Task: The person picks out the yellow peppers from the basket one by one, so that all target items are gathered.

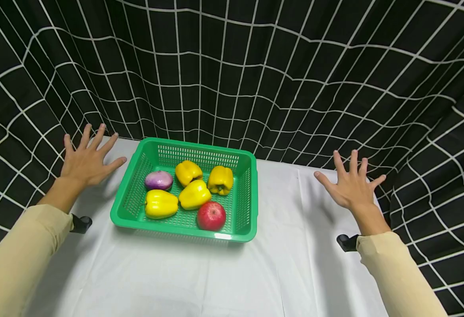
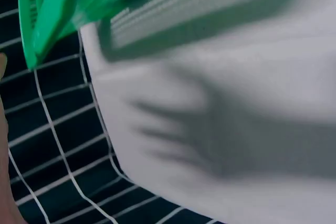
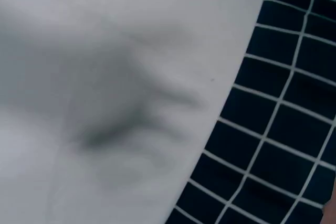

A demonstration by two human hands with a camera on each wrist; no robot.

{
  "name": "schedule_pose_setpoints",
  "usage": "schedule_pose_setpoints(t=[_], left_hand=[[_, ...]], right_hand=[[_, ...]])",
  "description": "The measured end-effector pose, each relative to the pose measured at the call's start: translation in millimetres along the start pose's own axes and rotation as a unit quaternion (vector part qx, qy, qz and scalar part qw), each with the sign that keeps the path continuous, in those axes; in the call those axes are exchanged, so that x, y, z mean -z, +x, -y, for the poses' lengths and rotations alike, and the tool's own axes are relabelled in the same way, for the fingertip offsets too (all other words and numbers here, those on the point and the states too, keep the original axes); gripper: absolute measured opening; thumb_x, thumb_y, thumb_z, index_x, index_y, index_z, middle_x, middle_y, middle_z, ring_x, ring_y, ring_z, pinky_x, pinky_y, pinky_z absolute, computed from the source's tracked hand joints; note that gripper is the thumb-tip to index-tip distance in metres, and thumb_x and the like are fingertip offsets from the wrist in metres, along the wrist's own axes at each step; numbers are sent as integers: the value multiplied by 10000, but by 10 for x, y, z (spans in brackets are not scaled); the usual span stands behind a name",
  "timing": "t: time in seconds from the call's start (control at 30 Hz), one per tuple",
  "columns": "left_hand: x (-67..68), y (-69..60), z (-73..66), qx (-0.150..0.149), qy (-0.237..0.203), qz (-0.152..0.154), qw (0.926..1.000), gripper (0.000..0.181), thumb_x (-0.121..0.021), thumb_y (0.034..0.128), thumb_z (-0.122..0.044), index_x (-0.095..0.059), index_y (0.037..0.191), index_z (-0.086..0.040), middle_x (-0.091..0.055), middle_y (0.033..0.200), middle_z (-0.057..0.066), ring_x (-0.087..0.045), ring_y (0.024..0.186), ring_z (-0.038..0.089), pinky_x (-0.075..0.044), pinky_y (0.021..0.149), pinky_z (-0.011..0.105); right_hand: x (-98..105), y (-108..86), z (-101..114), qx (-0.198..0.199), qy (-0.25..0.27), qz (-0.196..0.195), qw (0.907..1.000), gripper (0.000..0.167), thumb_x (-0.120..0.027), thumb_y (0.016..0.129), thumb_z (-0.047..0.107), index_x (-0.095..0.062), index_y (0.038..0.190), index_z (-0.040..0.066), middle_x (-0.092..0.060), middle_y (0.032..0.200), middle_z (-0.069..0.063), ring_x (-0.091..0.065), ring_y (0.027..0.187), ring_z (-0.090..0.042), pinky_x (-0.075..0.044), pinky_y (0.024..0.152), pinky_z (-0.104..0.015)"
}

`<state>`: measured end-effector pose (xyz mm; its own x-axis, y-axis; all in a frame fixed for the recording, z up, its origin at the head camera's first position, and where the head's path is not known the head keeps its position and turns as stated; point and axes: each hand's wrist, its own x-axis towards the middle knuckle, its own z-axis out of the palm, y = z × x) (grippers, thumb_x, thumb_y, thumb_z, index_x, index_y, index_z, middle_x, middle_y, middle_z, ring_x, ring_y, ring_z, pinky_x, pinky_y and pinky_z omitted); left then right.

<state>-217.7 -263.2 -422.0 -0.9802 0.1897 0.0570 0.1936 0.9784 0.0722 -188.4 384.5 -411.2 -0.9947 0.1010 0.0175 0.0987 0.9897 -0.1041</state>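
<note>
A green plastic basket (image 1: pixel 184 235) stands on the white-covered table in the head view. In it lie several yellow bell peppers (image 1: pixel 161 204), a red pomegranate (image 1: pixel 211 216) and a smooth purple oval vegetable (image 1: pixel 158 180) whose kind I cannot tell. My left hand (image 1: pixel 84 164) hovers just left of the basket, fingers spread, holding nothing. Well to the basket's right, my right hand (image 1: pixel 352 187) is raised over the cloth with its fingers spread wide and nothing in it. Only a sliver of each hand shows in its own wrist view.
White cloth (image 1: pixel 279 264) covers the table. Black curtains with a white grid (image 1: pixel 232 79) hang behind it and along both sides. A dark wrist-worn device (image 1: pixel 347 242) sits at each sleeve. Both hands cast shadows on the cloth.
</note>
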Motion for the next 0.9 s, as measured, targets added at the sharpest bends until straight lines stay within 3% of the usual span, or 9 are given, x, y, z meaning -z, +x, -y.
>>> schedule_pose_setpoints(t=[0.43, 0.6, 0.9], left_hand=[[17, -71, -340, -1327, 149, 328, 9905, 809, -496, 942, -637, -292, 1578, -180, -131, 1662, 123, -46, 1515, 401, 52, 1128, 712], [18, -110, -345, -1491, 233, 576, 9869, 792, -499, 946, -636, -313, 1572, -190, -153, 1657, 126, -92, 1506, 415, -42, 1123, 736], [-33, -161, -246, -1435, 241, 1041, 9839, 813, -456, 952, -663, -291, 1578, -171, -193, 1642, 152, -122, 1497, 426, -52, 1124, 732]], right_hand=[[166, -27, 395, 670, 69, -115, 9977, 941, -355, 902, 782, -10, 1612, 270, 181, 1643, -152, 77, 1482, -491, 98, 972, -854], [213, -83, 571, 1047, 114, 3, 9944, 917, -400, 912, 755, -18, 1611, 300, 176, 1651, -125, 25, 1492, -479, 65, 1003, -841], [231, -121, 901, 1678, 389, 179, 9849, 890, -466, 916, 709, -89, 1613, 303, 114, 1665, -109, -79, 1504, -438, -54, 1105, -758]])
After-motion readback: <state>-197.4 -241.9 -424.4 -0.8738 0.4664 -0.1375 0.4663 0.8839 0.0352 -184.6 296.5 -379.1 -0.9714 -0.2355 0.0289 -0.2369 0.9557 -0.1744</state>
